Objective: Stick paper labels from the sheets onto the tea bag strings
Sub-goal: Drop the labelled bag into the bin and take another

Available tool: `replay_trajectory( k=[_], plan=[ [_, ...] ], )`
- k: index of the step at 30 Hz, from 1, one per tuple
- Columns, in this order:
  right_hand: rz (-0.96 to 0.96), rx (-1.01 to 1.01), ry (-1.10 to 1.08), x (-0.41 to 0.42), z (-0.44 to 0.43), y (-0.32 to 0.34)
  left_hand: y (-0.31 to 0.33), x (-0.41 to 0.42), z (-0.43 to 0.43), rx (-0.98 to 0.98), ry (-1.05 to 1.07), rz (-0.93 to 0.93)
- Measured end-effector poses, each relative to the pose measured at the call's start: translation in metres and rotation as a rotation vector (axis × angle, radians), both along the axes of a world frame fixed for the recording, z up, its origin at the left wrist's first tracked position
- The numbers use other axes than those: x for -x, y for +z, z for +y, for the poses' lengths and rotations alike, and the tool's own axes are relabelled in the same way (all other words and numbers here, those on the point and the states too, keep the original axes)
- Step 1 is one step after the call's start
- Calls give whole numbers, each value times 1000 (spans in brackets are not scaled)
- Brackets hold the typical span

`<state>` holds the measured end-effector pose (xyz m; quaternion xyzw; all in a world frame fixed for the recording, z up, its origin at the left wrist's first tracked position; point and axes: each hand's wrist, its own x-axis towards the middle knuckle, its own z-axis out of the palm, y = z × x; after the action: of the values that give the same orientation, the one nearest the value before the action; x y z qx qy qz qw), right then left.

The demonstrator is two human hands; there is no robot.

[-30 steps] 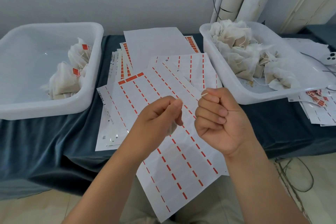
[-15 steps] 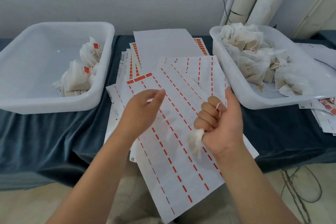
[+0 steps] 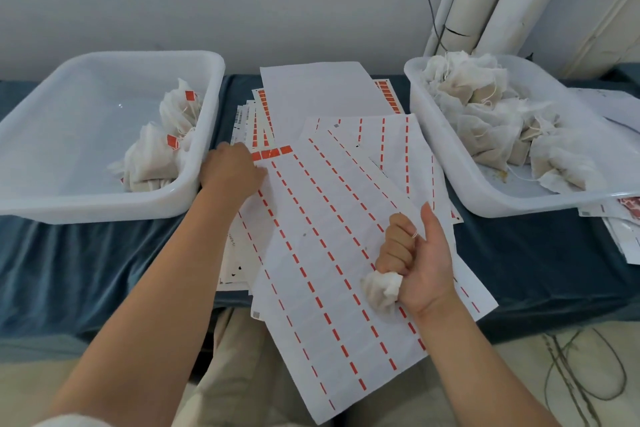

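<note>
My right hand (image 3: pixel 415 263) grips a white tea bag (image 3: pixel 381 291) in its fist, thumb pointing up, with the bag's string looped over the index finger. It hovers over the top label sheet (image 3: pixel 322 253), which has dashed red lines and a few red labels (image 3: pixel 272 153) left at its far left corner. My left hand (image 3: pixel 230 172) lies back up at that corner, its fingertips on the sheet beside the red labels. Its fingers are hidden, so I cannot see whether they pinch a label.
A white tub (image 3: pixel 41 208) on the left holds tea bags with red labels (image 3: pixel 156 159). A white tub (image 3: pixel 485 198) on the right holds a heap of unlabelled tea bags (image 3: pixel 485 114). More sheets (image 3: pixel 322 90) lie fanned on the blue cloth (image 3: pixel 536 253). Cables lie on the floor at right.
My left hand let go of the string and reached forward left to the sheet's red-label corner. My right hand lowered and turned thumb up, and the tea bag now sticks out below its fist.
</note>
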<state>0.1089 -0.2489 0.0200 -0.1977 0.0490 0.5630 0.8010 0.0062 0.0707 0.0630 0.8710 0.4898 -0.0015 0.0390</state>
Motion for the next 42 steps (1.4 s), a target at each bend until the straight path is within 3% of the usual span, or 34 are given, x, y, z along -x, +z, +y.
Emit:
replay_trajectory(
  k=[3, 6, 8, 10, 12, 15, 20, 23, 32, 37, 42],
  plan=[
    [-11, 15, -2, -2, -1, -1, 15, 4, -11, -3, -69, -118],
    [-15, 16, -18, -4, -1, 0, 41, 22, -31, 177, -119, -375],
    [-13, 25, -33, -3, 1, 1, 61, 40, -47, 430, -128, -564],
    [-39, 72, -61, 0, 6, 5, 81, 58, -67, 809, -132, -798],
    [-151, 171, -97, 7, 15, 14, 90, 71, -85, 1029, -156, -908],
    [-504, 306, -134, 23, 23, 39, 90, 81, -109, 1144, -196, -940],
    [-1232, 542, -191, 55, 30, 97, 85, 79, -140, 839, -151, -960],
    [-1514, 608, -327, 61, 36, 116, 85, 77, -149, 776, -181, -965],
    [-1720, 610, -450, 59, 40, 122, 88, 79, -138, 1011, -246, -1049],
    [-1759, 600, -486, 56, 37, 118, 84, 73, -141, 901, -301, -1058],
    [-1905, 624, -363, 51, 31, 118, 87, 73, -146, 658, -410, -968]
  ],
)
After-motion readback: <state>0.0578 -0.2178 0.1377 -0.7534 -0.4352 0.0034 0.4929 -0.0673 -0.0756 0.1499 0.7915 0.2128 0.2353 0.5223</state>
